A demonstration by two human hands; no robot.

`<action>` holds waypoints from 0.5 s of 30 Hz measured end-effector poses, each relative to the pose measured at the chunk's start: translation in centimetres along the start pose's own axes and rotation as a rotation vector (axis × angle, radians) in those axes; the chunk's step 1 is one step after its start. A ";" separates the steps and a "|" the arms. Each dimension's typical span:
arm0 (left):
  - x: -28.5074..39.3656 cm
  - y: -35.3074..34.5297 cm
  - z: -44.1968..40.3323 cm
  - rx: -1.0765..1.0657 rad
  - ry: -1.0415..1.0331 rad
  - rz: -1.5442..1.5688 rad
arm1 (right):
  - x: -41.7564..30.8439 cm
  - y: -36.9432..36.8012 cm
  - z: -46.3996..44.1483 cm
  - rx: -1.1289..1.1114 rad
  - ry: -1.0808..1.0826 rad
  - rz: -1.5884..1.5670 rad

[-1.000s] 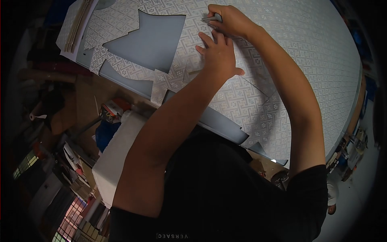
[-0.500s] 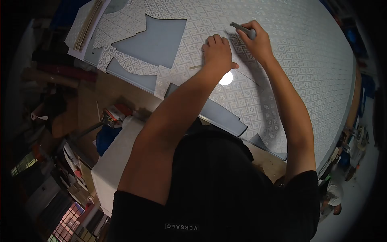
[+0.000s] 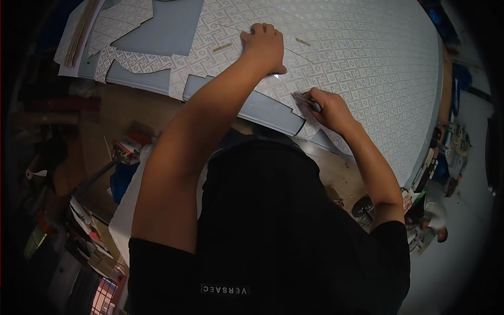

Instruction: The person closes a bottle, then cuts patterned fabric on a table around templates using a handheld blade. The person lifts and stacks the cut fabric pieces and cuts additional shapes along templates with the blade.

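Observation:
My left hand (image 3: 265, 48) presses down on a patterned silvery-white sheet (image 3: 362, 73), its fingers apart and thumb stretched out. Two short tan strips (image 3: 221, 48) lie on either side of it, and a thin straight line runs across the sheet beneath the hand. Closer to the table's near edge, my right hand (image 3: 328, 110) is closed around a grey utility knife (image 3: 310, 102), its tip pointing left at the sheet. Between my body and the left hand, a cut-out in the sheet bares the blue-grey table surface (image 3: 273, 113).
More cut-outs bare the blue-grey table top (image 3: 163, 31) at the upper left, beside a stack of boards (image 3: 81, 37). A light-coloured padded surface (image 3: 122, 210) stands left of my body. Another person (image 3: 434, 212) is at the far right, near a cluttered shelf.
My right hand with the utility knife has come down toward the near table edge. My left hand stays pressed on the sheet while the whole view has shifted.

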State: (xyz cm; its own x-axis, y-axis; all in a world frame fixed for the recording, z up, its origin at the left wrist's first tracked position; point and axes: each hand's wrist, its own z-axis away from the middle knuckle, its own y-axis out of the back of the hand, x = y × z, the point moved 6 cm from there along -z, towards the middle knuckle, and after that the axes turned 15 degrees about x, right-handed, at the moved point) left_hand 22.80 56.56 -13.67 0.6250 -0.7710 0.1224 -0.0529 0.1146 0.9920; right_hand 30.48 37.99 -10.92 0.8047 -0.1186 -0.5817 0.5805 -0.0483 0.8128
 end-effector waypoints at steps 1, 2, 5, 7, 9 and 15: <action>0.1 0.1 0.0 -0.068 0.013 -0.030 | 0.0 0.0 0.0 -0.012 -0.025 0.038; 0.0 0.3 -0.2 -0.130 0.028 -0.063 | 0.0 0.0 -0.1 -0.003 -0.027 0.051; 0.0 0.8 0.1 -0.150 0.092 -0.055 | -0.1 -0.2 0.2 0.014 -0.011 0.064; -0.1 0.7 -0.1 -0.167 0.091 -0.018 | -0.2 -0.3 0.2 0.007 -0.011 0.073; -0.1 0.1 -0.3 -0.187 0.086 0.013 | -0.4 -0.2 0.1 -0.011 -0.021 0.110; 0.0 -0.1 -0.7 -0.138 0.083 -0.058 | -1.4 0.0 -0.1 -0.028 -0.043 0.169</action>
State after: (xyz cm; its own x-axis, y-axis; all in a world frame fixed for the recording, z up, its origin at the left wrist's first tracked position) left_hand 23.36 56.99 -13.75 0.6861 -0.7253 0.0564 0.0894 0.1610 0.9829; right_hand 29.36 38.23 -10.08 0.8856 -0.1648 -0.4342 0.4407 0.0034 0.8977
